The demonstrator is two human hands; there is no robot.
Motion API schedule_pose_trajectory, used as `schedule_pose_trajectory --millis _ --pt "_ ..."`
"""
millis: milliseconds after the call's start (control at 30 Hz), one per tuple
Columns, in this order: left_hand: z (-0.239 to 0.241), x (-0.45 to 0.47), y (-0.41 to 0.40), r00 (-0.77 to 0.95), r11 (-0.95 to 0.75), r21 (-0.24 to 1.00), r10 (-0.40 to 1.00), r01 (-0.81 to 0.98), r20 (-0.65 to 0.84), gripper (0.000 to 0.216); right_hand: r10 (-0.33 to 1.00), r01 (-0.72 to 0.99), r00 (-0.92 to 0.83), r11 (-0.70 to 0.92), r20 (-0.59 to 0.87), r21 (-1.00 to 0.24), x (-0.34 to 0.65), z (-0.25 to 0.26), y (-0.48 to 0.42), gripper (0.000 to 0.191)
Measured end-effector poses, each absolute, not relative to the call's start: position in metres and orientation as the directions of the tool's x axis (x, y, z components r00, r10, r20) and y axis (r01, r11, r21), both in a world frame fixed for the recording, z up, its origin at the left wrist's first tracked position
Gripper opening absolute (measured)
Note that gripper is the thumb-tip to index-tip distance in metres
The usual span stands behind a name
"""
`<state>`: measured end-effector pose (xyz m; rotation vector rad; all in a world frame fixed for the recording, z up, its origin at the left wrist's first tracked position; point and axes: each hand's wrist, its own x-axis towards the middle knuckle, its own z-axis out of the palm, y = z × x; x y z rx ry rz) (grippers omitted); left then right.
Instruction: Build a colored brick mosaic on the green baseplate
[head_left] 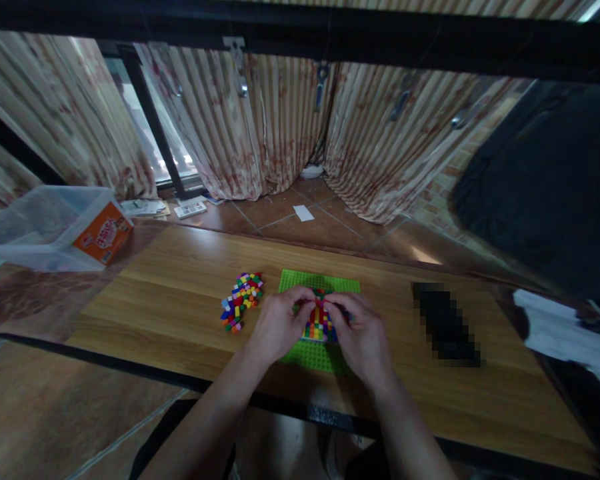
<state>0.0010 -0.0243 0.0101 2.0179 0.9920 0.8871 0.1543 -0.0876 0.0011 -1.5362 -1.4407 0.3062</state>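
A green baseplate [305, 283] lies on the wooden table [170, 293]. On it stands a small build of coloured bricks [319, 325] in red, yellow, blue and orange rows. My left hand [279, 323] and my right hand [361, 337] meet over the top of the build, fingertips pinched together at its upper edge. What lies between the fingertips is too small to tell. A loose pile of small coloured bricks [241, 301] sits just left of the baseplate, near my left hand.
A clear plastic bin [40, 227] with an orange label stands at the table's far left. A dark blurred object [445, 323] lies right of the baseplate. White cloth or paper [560, 333] lies at the right edge. Curtains hang behind, above a tiled floor.
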Motion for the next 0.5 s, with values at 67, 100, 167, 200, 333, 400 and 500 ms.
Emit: schedule_pose_trajectory --millis 67,100,167,200,333,400,500 --pt "0.008 0.000 -0.021 0.426 -0.451 0.803 0.861 0.390 0.277 0.014 0.851 0.624 0.328 0.132 0.411 -0.771 0.162 -0.001 -0.087 0.016" --pt "0.006 -0.001 -0.019 0.399 -0.445 0.798 0.872 0.406 0.283 0.014 0.843 0.617 0.357 0.109 0.401 -0.779 0.165 -0.002 -0.087 0.016" --pt "0.003 -0.004 -0.015 0.354 -0.421 0.793 0.893 0.441 0.277 0.014 0.836 0.599 0.399 0.073 0.376 -0.798 0.169 -0.005 -0.086 0.016" --pt "0.001 -0.004 -0.014 0.338 -0.401 0.791 0.904 0.462 0.261 0.013 0.837 0.592 0.407 0.062 0.365 -0.804 0.170 -0.006 -0.086 0.015" --pt "-0.004 -0.004 -0.011 0.329 -0.310 0.800 0.933 0.514 0.150 0.016 0.855 0.589 0.397 0.042 0.334 -0.807 0.169 -0.010 -0.085 0.013" --pt "-0.004 -0.003 -0.012 0.345 -0.280 0.813 0.933 0.511 0.104 0.019 0.861 0.580 0.399 0.028 0.314 -0.814 0.167 -0.013 -0.085 0.012" --pt "-0.004 -0.001 -0.014 0.371 -0.260 0.828 0.926 0.496 0.069 0.023 0.863 0.532 0.421 0.012 0.278 -0.847 0.167 -0.017 -0.083 0.010"
